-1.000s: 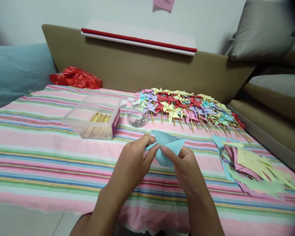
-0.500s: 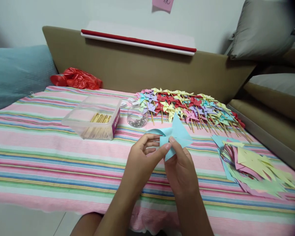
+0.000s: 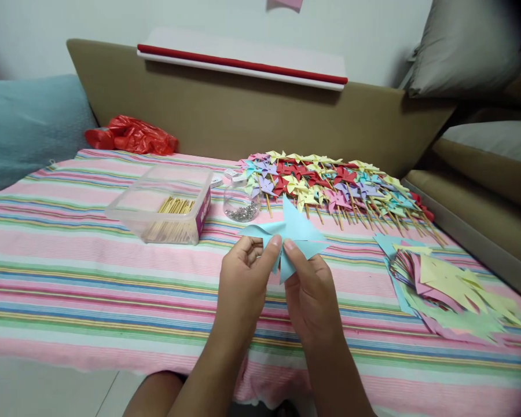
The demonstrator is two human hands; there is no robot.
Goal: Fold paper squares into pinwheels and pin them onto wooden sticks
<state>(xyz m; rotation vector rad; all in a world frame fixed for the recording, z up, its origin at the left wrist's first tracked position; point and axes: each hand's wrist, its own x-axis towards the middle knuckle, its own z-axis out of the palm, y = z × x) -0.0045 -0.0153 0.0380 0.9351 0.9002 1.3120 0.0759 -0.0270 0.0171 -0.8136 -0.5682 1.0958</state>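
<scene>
A light blue paper pinwheel [image 3: 297,225] is held up above the striped cloth, between both of my hands. My left hand [image 3: 247,266] pinches its left side, thumb on the front near the centre and fingers curled behind. My right hand [image 3: 310,281] grips the lower right part, its thumb also pressed close to the centre. One pointed blade stands up at the top, and others reach left, right and down. No stick shows on this pinwheel. The fingertips behind the paper are partly hidden.
A clear plastic box [image 3: 128,205] holds several thin wooden sticks [image 3: 173,214]. Beside it, a round clear tub [image 3: 242,205] contains small metallic pieces. Finished pinwheels [image 3: 330,185] on sticks lie behind, and cut coloured papers [image 3: 451,284] to the right. A red plastic bag [image 3: 134,136] lies back left.
Both hands and the blue paper have shifted slightly left. My left thumb has moved in to the centre beside the right thumb, and the left blade sits flatter than before.
</scene>
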